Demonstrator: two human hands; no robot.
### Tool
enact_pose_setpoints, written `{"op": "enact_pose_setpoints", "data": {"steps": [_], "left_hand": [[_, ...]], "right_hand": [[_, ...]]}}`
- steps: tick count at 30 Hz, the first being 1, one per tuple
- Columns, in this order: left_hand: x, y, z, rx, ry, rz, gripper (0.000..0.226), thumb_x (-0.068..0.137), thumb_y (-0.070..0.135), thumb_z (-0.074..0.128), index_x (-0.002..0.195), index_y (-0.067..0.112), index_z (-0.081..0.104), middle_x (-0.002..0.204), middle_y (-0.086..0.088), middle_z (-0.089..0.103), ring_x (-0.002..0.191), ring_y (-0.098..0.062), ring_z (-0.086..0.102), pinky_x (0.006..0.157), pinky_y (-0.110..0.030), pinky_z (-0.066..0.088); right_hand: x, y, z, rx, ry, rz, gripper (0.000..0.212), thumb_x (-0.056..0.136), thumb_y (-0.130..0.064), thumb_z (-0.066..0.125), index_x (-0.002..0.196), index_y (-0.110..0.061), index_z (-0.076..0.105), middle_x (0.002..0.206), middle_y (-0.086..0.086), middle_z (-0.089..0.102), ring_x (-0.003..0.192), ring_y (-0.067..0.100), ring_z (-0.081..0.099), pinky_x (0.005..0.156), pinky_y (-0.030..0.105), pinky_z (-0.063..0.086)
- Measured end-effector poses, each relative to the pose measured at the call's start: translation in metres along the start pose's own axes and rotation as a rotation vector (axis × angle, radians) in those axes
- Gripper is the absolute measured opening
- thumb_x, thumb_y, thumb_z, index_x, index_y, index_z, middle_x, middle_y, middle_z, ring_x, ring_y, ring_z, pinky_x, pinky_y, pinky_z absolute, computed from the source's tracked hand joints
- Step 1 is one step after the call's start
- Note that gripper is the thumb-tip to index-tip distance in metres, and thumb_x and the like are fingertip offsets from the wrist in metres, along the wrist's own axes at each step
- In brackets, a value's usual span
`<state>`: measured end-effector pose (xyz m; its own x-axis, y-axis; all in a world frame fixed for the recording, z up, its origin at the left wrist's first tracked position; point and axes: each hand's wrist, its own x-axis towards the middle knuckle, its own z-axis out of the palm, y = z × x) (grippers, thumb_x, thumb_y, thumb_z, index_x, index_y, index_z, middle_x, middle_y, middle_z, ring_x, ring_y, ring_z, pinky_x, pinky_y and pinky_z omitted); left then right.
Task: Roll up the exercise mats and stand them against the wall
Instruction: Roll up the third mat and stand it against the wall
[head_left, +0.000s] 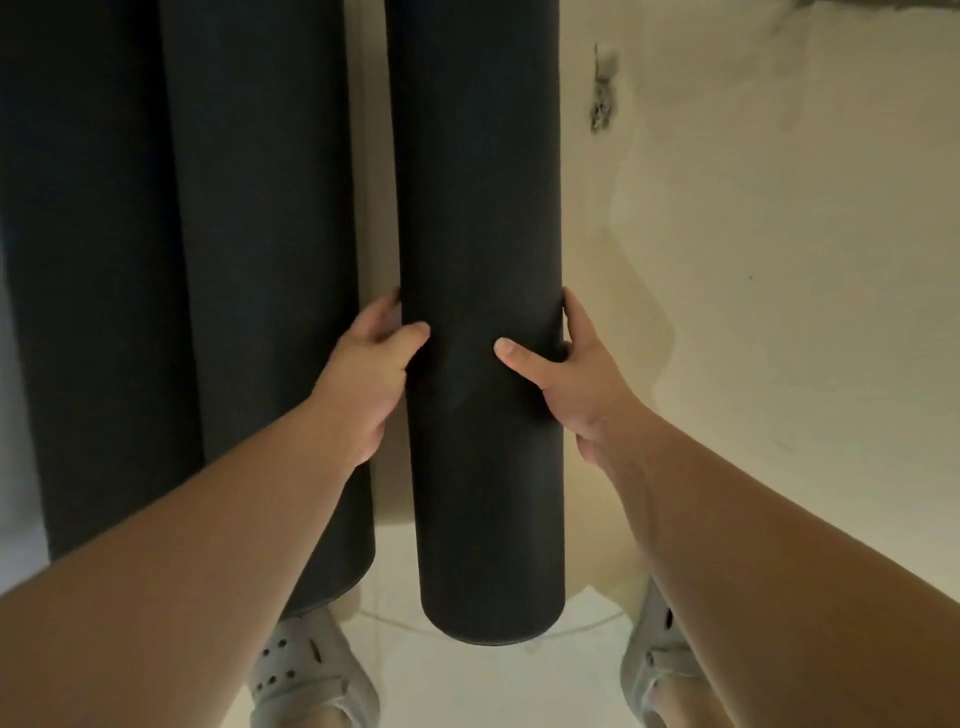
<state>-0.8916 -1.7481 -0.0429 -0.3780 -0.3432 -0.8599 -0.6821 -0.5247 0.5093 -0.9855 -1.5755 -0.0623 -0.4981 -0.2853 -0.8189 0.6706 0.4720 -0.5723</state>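
Your left hand (371, 379) and right hand (574, 374) clamped on either side of the rolled black mat (480, 208), upright, long axis vertical, beside the cream wall (753, 234), right of two more rolled mats (182, 234).

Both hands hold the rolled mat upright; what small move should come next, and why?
Probably lean the rolled mat back onto the wall, then let go: left hand and right hand grip it, beside the other standing rolls.

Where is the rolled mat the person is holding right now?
In the head view, the rolled mat stands upright at centre, gripped between the left hand and right hand, just right of two other rolled mats, with the cream wall behind.
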Motion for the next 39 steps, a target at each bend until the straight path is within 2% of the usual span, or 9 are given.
{"op": "enact_pose_setpoints", "data": {"steps": [5, 10, 14, 19, 23, 26, 29, 34, 39], "left_hand": [[-0.032, -0.010, 0.008, 0.508, -0.008, 0.272, 0.079, 0.097, 0.024, 0.067, 0.155, 0.053, 0.021, 0.152, 0.019, 0.036, 0.125, 0.008, 0.044, 0.111, -0.026, 0.037], [-0.041, -0.010, 0.006, 0.698, 0.094, 0.329, 0.080, 0.099, 0.024, 0.062, 0.161, 0.036, 0.013, 0.171, 0.000, 0.000, 0.157, -0.021, 0.004, 0.127, -0.042, 0.015], [-0.038, -0.003, -0.014, 0.918, 0.086, 0.487, 0.077, 0.098, 0.023, 0.059, 0.162, 0.023, 0.016, 0.171, 0.002, -0.005, 0.156, -0.020, 0.001, 0.126, -0.033, 0.007], [-0.027, -0.005, -0.024, 1.358, -0.071, 0.460, 0.109, 0.090, 0.048, 0.066, 0.161, 0.019, -0.011, 0.166, -0.003, -0.029, 0.156, -0.024, -0.012, 0.125, -0.039, 0.016], [-0.030, 0.009, -0.024, 1.543, -0.053, 0.429, 0.116, 0.084, 0.064, 0.065, 0.161, 0.020, -0.011, 0.168, -0.009, -0.020, 0.157, -0.029, 0.001, 0.126, -0.049, 0.014], [-0.054, 0.031, -0.028, 1.535, 0.013, 0.310, 0.113, 0.083, 0.070, 0.062, 0.162, 0.025, -0.004, 0.170, -0.011, 0.006, 0.154, -0.031, 0.018, 0.124, -0.052, 0.021], [-0.114, 0.057, -0.038, 1.410, 0.032, 0.172, 0.100, 0.087, 0.066, 0.062, 0.162, 0.023, 0.011, 0.163, -0.009, 0.027, 0.145, -0.033, 0.034, 0.116, -0.049, 0.036], [-0.293, 0.100, -0.061, 1.045, 0.023, -0.052, 0.077, 0.091, 0.062, 0.061, 0.155, 0.029, 0.034, 0.160, 0.002, 0.035, 0.143, -0.021, 0.039, 0.114, -0.042, 0.038], [-0.486, 0.157, -0.058, 0.925, 0.254, -0.139, 0.070, 0.093, 0.053, 0.063, 0.152, 0.024, 0.040, 0.161, -0.006, 0.035, 0.139, -0.031, 0.044, 0.113, -0.049, 0.038]], "right_hand": [[-0.006, -0.011, 0.010, -0.030, 0.004, 0.020, 0.109, 0.075, -0.036, 0.093, 0.158, -0.051, 0.023, 0.140, -0.013, 0.061, 0.124, 0.014, 0.063, 0.105, 0.043, 0.054], [-0.004, -0.019, 0.046, -0.120, 0.088, -0.057, 0.110, 0.077, -0.033, 0.091, 0.161, -0.044, 0.020, 0.147, -0.014, 0.051, 0.132, 0.016, 0.054, 0.109, 0.042, 0.050], [0.009, -0.026, 0.066, -0.138, 0.114, -0.076, 0.112, 0.076, -0.036, 0.091, 0.162, -0.043, 0.019, 0.152, -0.012, 0.050, 0.134, 0.016, 0.053, 0.111, 0.043, 0.049], [0.011, -0.032, 0.061, -0.232, 0.089, -0.042, 0.112, 0.081, -0.039, 0.087, 0.163, -0.043, 0.011, 0.154, -0.010, 0.049, 0.135, 0.019, 0.051, 0.112, 0.043, 0.047], [-0.004, -0.050, 0.057, -0.495, 0.058, -0.052, 0.107, 0.089, -0.050, 0.076, 0.163, -0.043, 0.000, 0.160, -0.002, 0.043, 0.134, 0.026, 0.054, 0.107, 0.038, 0.048], [-0.045, -0.066, 0.040, -0.708, -0.007, -0.111, 0.098, 0.092, -0.057, 0.067, 0.160, -0.051, -0.002, 0.167, 0.000, 0.030, 0.123, 0.023, 0.062, 0.103, 0.041, 0.052], [-0.116, -0.085, -0.005, -0.811, -0.139, -0.086, 0.088, 0.094, -0.058, 0.066, 0.161, -0.049, 0.009, 0.170, -0.004, 0.022, 0.138, 0.022, 0.051, 0.113, 0.040, 0.039], [-0.261, -0.137, -0.107, -0.772, -0.255, 0.130, 0.067, 0.090, -0.068, 0.063, 0.146, -0.035, 0.049, 0.153, -0.007, 0.047, 0.130, 0.018, 0.053, 0.108, 0.035, 0.042], [-0.411, -0.213, -0.186, -0.685, -0.175, 0.129, 0.059, 0.092, -0.057, 0.069, 0.141, -0.028, 0.054, 0.148, -0.001, 0.053, 0.128, 0.022, 0.056, 0.100, 0.037, 0.044]]}}
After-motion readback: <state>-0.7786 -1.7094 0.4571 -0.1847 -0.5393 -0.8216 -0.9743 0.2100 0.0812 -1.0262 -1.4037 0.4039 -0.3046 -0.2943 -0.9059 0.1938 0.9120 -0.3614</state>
